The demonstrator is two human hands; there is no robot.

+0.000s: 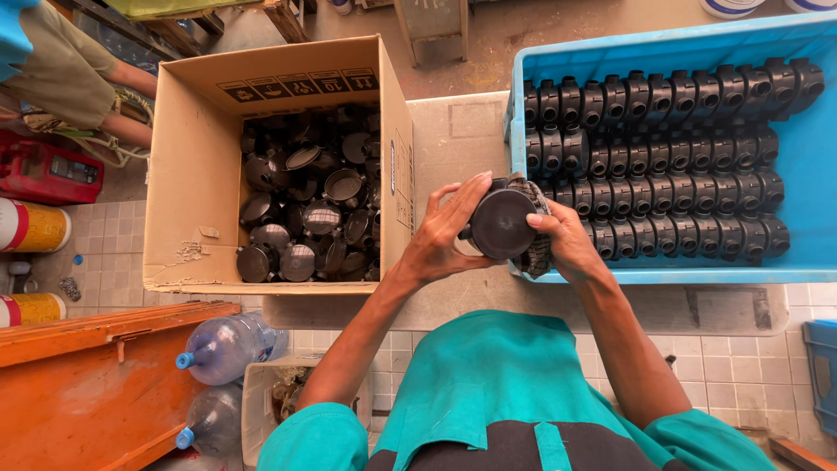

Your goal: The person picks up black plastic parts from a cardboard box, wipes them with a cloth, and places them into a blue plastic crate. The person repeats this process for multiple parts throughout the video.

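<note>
Black round part [503, 224] sits in my two hands just beside the blue bin [811, 131], my left hand [445, 235] curled on it, my right hand [565, 242] pressing a cloth [537, 253] to it.

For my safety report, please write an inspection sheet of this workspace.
Surface: grey concrete bench, partly bare.
Job's things: round black plastic part with checked cloth; brown cardboard box of loose black parts; blue plastic crate with black parts in rows.
Clutter: two clear plastic bottles, orange wooden board.
Grippers: left hand and right hand hold the part.
Cables: nothing seen.
Surroundings: tiled floor, another person at upper left.
</note>
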